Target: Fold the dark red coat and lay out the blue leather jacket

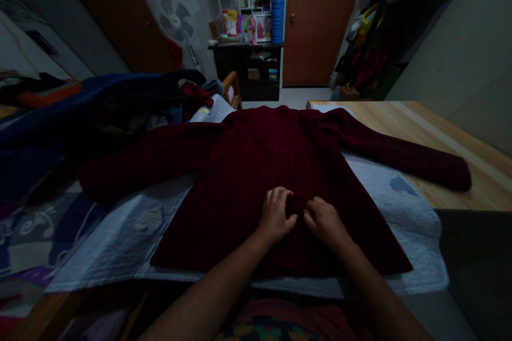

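A dark red long-sleeved top (256,170) lies spread flat, its sleeves stretched out to both sides and its wide hem towards me. My left hand (276,216) rests on the middle of it, thumb apart from the fingers and nothing visibly held. Just to the right, my right hand (325,219) touches the same cloth with its fingers curled in. Whether a bit of fabric is pinched there is hidden by the fingers and the dim light. Beneath the top is a light blue-grey quilted cloth (416,240).
The right sleeve reaches over a wooden tabletop (472,138). A heap of dark clothes (108,112) is piled at the left, by the left sleeve. Farther back stand a fan (176,18), a black cabinet (244,50) bearing small items, and a brown door (316,26).
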